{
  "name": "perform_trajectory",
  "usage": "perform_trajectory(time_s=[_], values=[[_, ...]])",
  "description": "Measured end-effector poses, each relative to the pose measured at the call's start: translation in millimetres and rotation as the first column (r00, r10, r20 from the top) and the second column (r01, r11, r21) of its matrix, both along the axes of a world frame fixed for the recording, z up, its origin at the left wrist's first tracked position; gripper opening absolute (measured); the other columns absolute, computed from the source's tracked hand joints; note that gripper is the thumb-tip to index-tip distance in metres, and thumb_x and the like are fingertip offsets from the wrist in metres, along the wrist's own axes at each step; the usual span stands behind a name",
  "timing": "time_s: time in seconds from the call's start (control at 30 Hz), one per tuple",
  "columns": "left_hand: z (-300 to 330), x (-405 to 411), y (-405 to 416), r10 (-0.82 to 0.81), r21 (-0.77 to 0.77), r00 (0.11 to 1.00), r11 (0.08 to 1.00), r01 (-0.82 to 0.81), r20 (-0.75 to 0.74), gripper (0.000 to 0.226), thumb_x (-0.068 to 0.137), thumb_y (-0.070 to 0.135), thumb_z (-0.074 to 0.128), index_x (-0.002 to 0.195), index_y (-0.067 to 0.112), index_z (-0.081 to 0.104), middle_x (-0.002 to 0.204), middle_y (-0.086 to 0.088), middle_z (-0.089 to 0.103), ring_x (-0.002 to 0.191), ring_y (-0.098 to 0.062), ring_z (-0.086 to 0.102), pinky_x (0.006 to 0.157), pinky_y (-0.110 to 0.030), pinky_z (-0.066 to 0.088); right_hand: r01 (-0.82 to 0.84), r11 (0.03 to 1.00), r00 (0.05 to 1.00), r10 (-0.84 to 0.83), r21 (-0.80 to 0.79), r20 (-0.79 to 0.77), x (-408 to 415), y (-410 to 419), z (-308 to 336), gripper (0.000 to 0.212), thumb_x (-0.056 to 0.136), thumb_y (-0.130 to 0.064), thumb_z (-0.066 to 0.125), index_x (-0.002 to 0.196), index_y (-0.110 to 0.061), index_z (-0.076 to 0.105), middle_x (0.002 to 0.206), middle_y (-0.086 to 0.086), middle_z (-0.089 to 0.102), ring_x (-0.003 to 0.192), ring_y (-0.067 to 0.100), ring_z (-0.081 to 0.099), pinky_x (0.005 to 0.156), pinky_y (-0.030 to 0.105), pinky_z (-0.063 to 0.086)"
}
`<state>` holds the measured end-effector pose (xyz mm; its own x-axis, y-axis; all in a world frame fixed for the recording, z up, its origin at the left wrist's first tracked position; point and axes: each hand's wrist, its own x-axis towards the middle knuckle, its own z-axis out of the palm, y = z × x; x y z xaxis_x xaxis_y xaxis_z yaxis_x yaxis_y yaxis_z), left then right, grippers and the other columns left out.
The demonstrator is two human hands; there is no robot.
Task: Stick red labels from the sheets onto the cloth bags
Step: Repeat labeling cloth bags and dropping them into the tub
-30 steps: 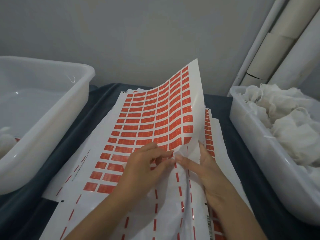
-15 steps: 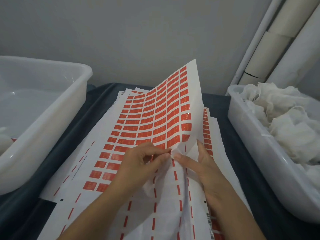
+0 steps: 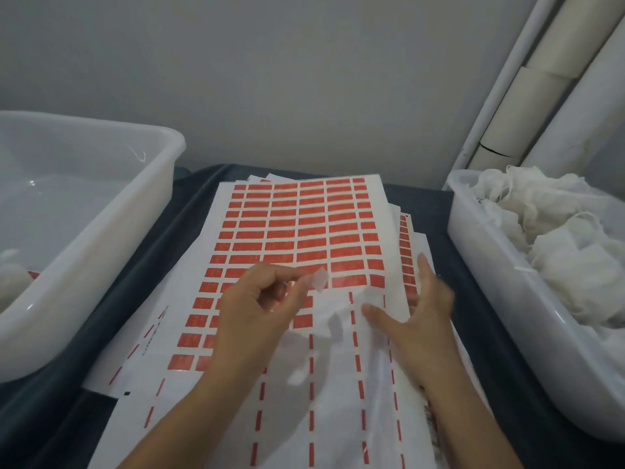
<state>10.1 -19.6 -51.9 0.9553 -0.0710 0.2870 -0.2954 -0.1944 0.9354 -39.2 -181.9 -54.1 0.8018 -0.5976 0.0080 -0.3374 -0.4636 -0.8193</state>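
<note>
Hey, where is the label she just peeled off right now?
The peeled label is pinched at the left hand's fingertips, held above the middle of the top sheet, just left of the open right hand.

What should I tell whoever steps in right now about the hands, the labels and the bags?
Left hand: pinches a peeled label, pale back showing, above the top sheet.
Right hand: open, fingers spread, resting on the sheets' right edge.
Sheets: stacked flat on the dark table; near rows already stripped.
Cloth bags: piled in the right tub.
Left tub: something with a red patch at its near corner.
Left: stick this label on a bag, then repeat.
</note>
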Motion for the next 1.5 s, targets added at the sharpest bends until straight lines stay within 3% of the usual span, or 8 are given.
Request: perform_trajectory(time_s=[0.1,0.2,0.43,0.6,0.73,1.1,1.37,1.5], values=[[4.0,-7.4,-1.2,-0.110,0.021,0.989,0.994,0.108,0.101,0.006,0.067,0.040,0.059,0.072,0.041,0.060,0.077,0.022,0.063,0.079,0.001,0.056,0.059,-0.003,0.044,-0.005,0.994,0.966,0.033,-0.109,0.255,-2.6,3.9,1.2,0.029,0.069,-0.054,0.063,0.094,-0.042,0.055,0.118,-0.025,0.050,0.101,-0.006,0.052,0.087,0.008,0.042],[4.1,-11.7,-2.1,-0.183,0.139,0.945,0.979,0.150,0.272,0.008,0.072,0.035,0.062,0.078,0.041,0.059,0.063,0.024,0.054,0.076,0.005,0.054,0.059,0.000,0.040,-0.267,0.872,0.964,0.248,0.411,0.100,-5.6,8.6,9.6,0.037,0.064,-0.059,0.055,0.066,-0.026,0.071,0.067,-0.009,0.067,0.048,0.006,0.057,0.046,0.009,0.042],[-1.1,-13.0,-2.0,-0.263,0.252,0.911,0.950,0.186,0.318,0.022,0.071,0.028,0.066,0.085,0.043,0.058,0.071,0.028,0.052,0.082,-0.003,0.052,0.067,-0.003,0.044,-0.295,0.651,0.952,0.261,0.700,0.159,-9.2,5.5,10.9,0.021,0.063,-0.036,0.070,0.078,-0.022,0.075,0.080,0.009,0.065,0.043,0.010,0.046,0.041,0.013,0.035],[1.1,-17.7,0.2,-0.306,0.108,0.940,0.950,0.292,0.151,0.014,0.081,0.040,0.053,0.089,0.048,0.061,0.091,0.029,0.061,0.092,0.002,0.056,0.074,-0.002,0.041,-0.264,0.834,0.925,0.078,0.484,0.371,-8.8,5.5,12.8,0.029,0.065,-0.044,0.063,0.088,-0.027,0.067,0.082,-0.008,0.072,0.051,0.011,0.060,0.046,0.011,0.045],[0.1,-17.8,0.8,-0.349,-0.006,0.929,0.936,0.352,0.126,0.030,0.088,0.027,0.045,0.091,0.048,0.065,0.097,0.030,0.063,0.100,0.003,0.058,0.083,-0.004,0.041,-0.472,0.827,0.857,0.349,0.306,0.378,-8.6,22.3,11.7,0.057,0.062,-0.043,0.068,0.114,-0.043,0.045,0.098,-0.030,0.065,0.093,-0.007,0.062,0.065,0.004,0.047],[-2.8,-11.4,0.9,-0.321,0.095,0.930,0.947,0.308,0.178,0.026,0.090,0.030,0.045,0.104,0.050,0.053,0.102,0.023,0.061,0.097,0.000,0.057,0.083,-0.006,0.042,-0.500,0.848,0.811,0.387,0.176,0.438,-9.3,27.0,5.2,0.059,0.068,-0.029,0.068,0.119,-0.039,0.039,0.086,-0.022,0.070,0.078,0.004,0.069,0.066,0.005,0.047],[3.8,-1.7,3.6,-0.313,0.216,0.947,0.931,0.293,0.065,0.006,0.068,0.044,0.052,0.074,0.045,0.055,0.068,0.030,0.058,0.082,0.010,0.056,0.069,-0.001,0.043,-0.383,0.909,0.859,0.286,0.164,0.425,-8.6,15.0,8.2,0.055,0.066,-0.034,0.067,0.115,-0.039,0.042,0.089,-0.031,0.067,0.092,-0.007,0.063,0.075,0.005,0.048],[5.9,-1.0,4.6,-0.321,0.050,0.943,0.944,0.326,-0.087,0.012,0.064,0.042,0.058,0.072,0.034,0.062,0.073,0.029,0.063,0.078,0.008,0.059,0.061,0.000,0.043,-0.366,0.919,0.872,0.282,0.149,0.400,-7.3,15.5,7.9,0.051,0.066,-0.038,0.067,0.112,-0.037,0.045,0.090,-0.035,0.065,0.092,-0.010,0.062,0.071,0.002,0.046]])
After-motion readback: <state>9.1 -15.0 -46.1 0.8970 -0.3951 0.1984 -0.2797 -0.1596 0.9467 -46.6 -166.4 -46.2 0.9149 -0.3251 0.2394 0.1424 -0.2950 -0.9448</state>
